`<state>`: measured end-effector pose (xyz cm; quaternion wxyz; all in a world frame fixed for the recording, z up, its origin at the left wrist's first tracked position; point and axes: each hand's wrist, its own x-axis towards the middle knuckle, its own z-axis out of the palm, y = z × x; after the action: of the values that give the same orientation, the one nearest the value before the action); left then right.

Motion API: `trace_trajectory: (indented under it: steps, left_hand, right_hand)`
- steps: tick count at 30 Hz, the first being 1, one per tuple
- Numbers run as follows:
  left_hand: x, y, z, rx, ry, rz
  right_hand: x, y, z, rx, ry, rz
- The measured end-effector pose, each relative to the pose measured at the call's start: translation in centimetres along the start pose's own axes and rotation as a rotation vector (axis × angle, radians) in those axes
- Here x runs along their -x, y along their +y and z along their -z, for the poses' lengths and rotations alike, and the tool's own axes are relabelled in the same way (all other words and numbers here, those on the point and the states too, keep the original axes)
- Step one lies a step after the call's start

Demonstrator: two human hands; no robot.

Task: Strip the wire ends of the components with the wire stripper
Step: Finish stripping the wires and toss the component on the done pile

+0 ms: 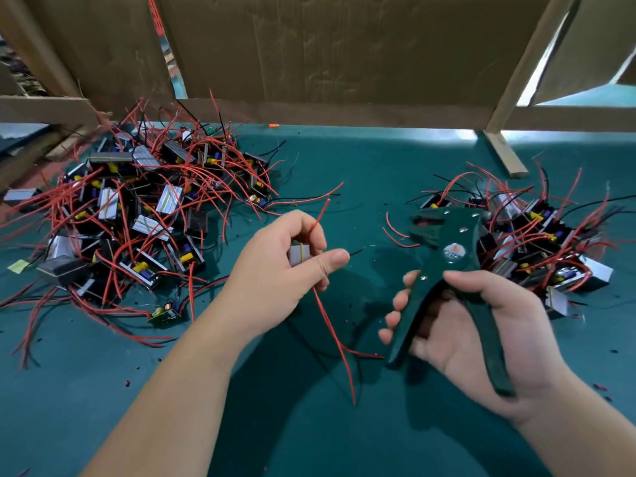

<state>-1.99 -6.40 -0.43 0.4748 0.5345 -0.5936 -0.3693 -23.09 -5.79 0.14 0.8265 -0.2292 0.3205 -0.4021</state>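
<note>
My left hand (289, 263) grips a small grey component (298, 253) above the green table. Its red wires (330, 325) stick up past my fingers and hang down below the hand, and a thin black wire tip (356, 252) pokes right from my thumb. My right hand (475, 325) holds a dark green wire stripper (447, 270) by its two handles, which are spread apart. The stripper's jaws (425, 223) point up and left, a short gap away from the black wire tip.
A big heap of components with red and black wires (137, 208) lies at the left, a smaller heap (537, 235) at the right behind the stripper. Cardboard panels and wooden battens (506, 149) close off the back. Bits of red insulation dot the green mat (309, 425).
</note>
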Motion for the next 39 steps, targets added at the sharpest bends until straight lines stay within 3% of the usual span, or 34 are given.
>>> trace_trajectory:
  steps: [9,20,39]
  left_hand:
    - [-0.1,0.0,0.3,0.061,0.110,-0.013]
    - [0.1,0.3,0.1,-0.074,0.041,-0.022]
    - [0.0,0.1,1.4,0.048,-0.098,0.039]
  right_hand:
    - [0.2,0.7,0.1,0.112,-0.291,-0.289]
    - [0.4,0.8,-0.2,0.155,-0.325,-0.282]
    - [0.4,0.0,0.5,0.290,-0.480,-0.313]
